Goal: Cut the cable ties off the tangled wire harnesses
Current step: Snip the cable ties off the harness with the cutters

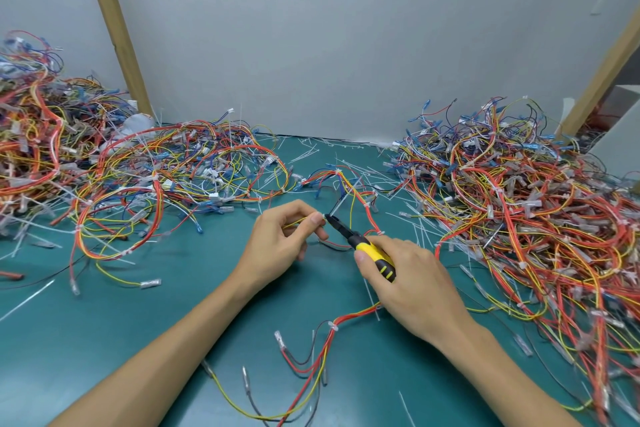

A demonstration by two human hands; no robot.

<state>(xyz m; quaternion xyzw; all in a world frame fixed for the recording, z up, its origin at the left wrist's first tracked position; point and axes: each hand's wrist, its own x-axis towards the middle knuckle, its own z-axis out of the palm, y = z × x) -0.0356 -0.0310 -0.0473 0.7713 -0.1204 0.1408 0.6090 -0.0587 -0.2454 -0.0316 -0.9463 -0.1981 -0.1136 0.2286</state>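
Teal mat carries wire harnesses; grey wall behind.

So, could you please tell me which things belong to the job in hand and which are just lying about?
In use: left hand, red-and-yellow wire harness, white plastic cable tie, right hand, yellow-handled black cutters.
Lying about: tangled multicoloured wire piles, loose cut white ties.

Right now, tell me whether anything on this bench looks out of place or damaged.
Nothing looks damaged. The only mess is cut white tie offcuts strewn across the green mat between the two wire heaps, expected for this job. The cutters in the right hand sit at a tie on wires that the left hand pinches.
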